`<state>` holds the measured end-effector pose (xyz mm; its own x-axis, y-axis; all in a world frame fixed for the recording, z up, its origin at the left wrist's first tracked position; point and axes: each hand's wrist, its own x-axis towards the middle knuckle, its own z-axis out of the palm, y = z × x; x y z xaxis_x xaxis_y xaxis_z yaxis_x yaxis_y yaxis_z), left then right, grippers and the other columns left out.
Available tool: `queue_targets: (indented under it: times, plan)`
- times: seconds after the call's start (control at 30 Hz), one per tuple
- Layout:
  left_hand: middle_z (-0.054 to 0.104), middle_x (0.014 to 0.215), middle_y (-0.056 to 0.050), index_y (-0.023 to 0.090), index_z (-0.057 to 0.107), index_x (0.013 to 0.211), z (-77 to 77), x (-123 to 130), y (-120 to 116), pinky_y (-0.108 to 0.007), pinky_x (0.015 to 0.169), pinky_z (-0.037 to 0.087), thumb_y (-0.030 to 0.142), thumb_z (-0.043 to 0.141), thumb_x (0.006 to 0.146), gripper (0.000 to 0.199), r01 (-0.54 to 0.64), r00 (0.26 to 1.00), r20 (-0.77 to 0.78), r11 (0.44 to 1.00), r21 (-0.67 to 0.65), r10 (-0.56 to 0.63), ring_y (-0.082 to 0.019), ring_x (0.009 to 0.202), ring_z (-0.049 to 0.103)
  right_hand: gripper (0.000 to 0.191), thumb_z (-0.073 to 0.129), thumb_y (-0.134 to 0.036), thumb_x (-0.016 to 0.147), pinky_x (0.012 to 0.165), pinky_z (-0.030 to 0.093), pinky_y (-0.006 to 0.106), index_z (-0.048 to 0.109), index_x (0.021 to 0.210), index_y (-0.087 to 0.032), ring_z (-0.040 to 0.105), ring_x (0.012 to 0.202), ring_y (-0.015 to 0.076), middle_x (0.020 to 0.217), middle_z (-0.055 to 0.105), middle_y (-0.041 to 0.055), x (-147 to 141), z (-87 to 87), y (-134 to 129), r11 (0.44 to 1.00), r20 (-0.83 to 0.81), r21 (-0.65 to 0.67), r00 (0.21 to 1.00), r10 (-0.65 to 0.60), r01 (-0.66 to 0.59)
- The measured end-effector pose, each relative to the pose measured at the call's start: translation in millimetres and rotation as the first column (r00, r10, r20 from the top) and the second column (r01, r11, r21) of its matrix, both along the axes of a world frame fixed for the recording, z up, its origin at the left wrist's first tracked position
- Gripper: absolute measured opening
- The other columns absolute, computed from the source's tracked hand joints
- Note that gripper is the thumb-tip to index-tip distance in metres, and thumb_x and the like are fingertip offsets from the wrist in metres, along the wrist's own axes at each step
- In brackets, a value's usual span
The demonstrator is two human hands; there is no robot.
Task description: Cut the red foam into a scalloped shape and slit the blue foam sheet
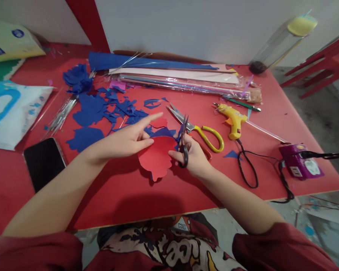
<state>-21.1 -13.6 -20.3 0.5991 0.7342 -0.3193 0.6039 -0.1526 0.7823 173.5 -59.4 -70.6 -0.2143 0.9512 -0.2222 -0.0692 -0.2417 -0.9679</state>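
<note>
Paper cutout, red and scallop-edged [156,156], held above the near middle of the table between the two hands; blue paper [164,131] shows behind its far edge and at its pointed near tip. Left hand [130,139]: thumb pressed on the far left edge, index finger stretched out to the right, the others partly curled; their contact underneath is hidden. Right hand [196,156]: fingers closed around black-handled scissors [184,160], blades pointing away, thumb tip at the sheet's right edge.

Handling (judged): the piece is very light, flexible and probably matte enough not to slip, but its small lobes may crease or tear. A gentle pinch on the broad left margin, clear of the lobes, would suit it; the layers could slide apart unless pinched together.

Surface: red tabletop [115,205], smooth, with blue scraps [127,109] on the far left side and a dark phone [43,162] on the near left. Yellow-handled scissors [197,129] lie just beyond the right hand, a yellow glue gun [235,122] farther right, its cable looping near a purple box [296,158].

Room: pale wall [186,30] beyond the table; red stool [330,67] at far right.
</note>
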Motion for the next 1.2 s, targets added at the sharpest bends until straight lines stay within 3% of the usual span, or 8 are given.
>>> queue_targets:
  times: [0.07, 0.17, 0.3, 0.4, 0.7, 0.9, 1.2]
  plan:
    - [0.047, 0.063, 0.006, 0.026, 0.013, 0.142, 2.9, -4.1, 0.7, -0.017, 0.045, 0.033, 0.020, 0.046, 0.083, 0.067, -0.017, 0.994, 0.104, 1.000, -0.008, 0.018, -0.006, 0.047, 0.042, 0.034, 0.072, -0.020, 0.062, 0.038, 0.027, 0.019, 0.046, 0.085, -0.020, 0.035, 0.037, 0.0035, 0.052, 0.037, -0.0124, -0.4, 0.7, 0.3, 1.000, -0.005, 0.008, 1.000, -0.009, 0.009]
    - [0.052, 0.073, 0.004, 0.027, 0.031, 0.133, 4.1, -6.6, 2.5, -0.016, 0.050, 0.035, 0.014, 0.048, 0.080, 0.057, 0.031, 0.984, 0.173, 0.999, 0.026, -0.035, -0.005, 0.052, 0.043, 0.034, 0.071, -0.020, 0.062, 0.038, 0.027, 0.019, 0.046, 0.085, -0.020, 0.036, 0.037, 0.0036, 0.052, 0.040, -0.0119, -0.6, 1.5, 0.3, 1.000, -0.006, 0.015, 1.000, -0.017, 0.017]
    - [0.065, 0.087, 0.002, 0.022, 0.063, 0.102, 2.8, -1.9, 4.5, -0.017, 0.060, 0.039, 0.012, 0.045, 0.078, 0.031, 0.281, 0.958, 0.048, 0.959, 0.028, -0.282, -0.007, 0.063, 0.052, 0.037, 0.072, -0.020, 0.061, 0.039, 0.027, 0.019, 0.046, 0.088, -0.019, 0.037, 0.038, 0.0038, 0.052, 0.040, -0.0118, -0.5, 1.7, -0.8, 1.000, 0.012, 0.012, 1.000, -0.011, 0.010]
    - [0.070, 0.084, 0.003, 0.022, 0.070, 0.094, 0.0, 3.8, 4.2, -0.017, 0.065, 0.040, 0.013, 0.045, 0.077, 0.031, 0.342, 0.939, -0.030, 0.940, -0.010, -0.342, -0.008, 0.066, 0.057, 0.040, 0.072, -0.020, 0.060, 0.041, 0.029, 0.019, 0.047, 0.090, -0.018, 0.038, 0.040, 0.0040, 0.053, 0.041, -0.0116, -0.5, 1.1, -1.2, 1.000, 0.018, 0.011, 1.000, -0.001, 0.001]
    - [0.071, 0.099, 0.002, 0.024, 0.067, 0.104, -3.2, 7.3, 2.1, -0.021, 0.078, 0.045, 0.016, 0.046, 0.076, 0.036, 0.255, 0.966, -0.048, 0.966, 0.051, -0.252, -0.012, 0.085, 0.064, 0.039, 0.074, -0.020, 0.059, 0.041, 0.028, 0.020, 0.047, 0.088, -0.020, 0.035, 0.041, 0.0038, 0.055, 0.043, -0.0102, -0.2, 2.6, -0.1, 1.000, 0.006, 0.013, 1.000, -0.014, 0.014]
    - [0.071, 0.103, 0.002, 0.023, 0.067, 0.103, 2.1, 5.1, 2.2, -0.022, 0.084, 0.045, 0.016, 0.045, 0.077, 0.034, 0.217, 0.976, -0.058, 0.969, 0.115, -0.212, -0.013, 0.091, 0.064, 0.040, 0.074, -0.024, 0.058, 0.041, 0.031, 0.020, 0.046, 0.086, -0.019, 0.043, 0.040, 0.0049, 0.052, 0.045, -0.0114, -2.1, -0.4, 1.7, 0.989, -0.091, -0.109, 0.990, -0.107, 0.097]
    - [0.067, 0.110, -0.002, 0.019, 0.066, 0.105, 13.4, -5.7, 6.2, -0.030, 0.096, 0.042, 0.020, 0.047, 0.076, 0.035, -0.066, 0.991, -0.094, 0.965, 0.254, 0.092, -0.017, 0.100, 0.061, 0.038, 0.068, -0.031, 0.066, 0.041, 0.026, 0.018, 0.037, 0.086, -0.022, 0.039, 0.039, 0.0044, 0.053, 0.048, -0.0110, -2.8, -4.2, 0.3, 0.975, -0.147, -0.220, 0.988, -0.051, 0.017]
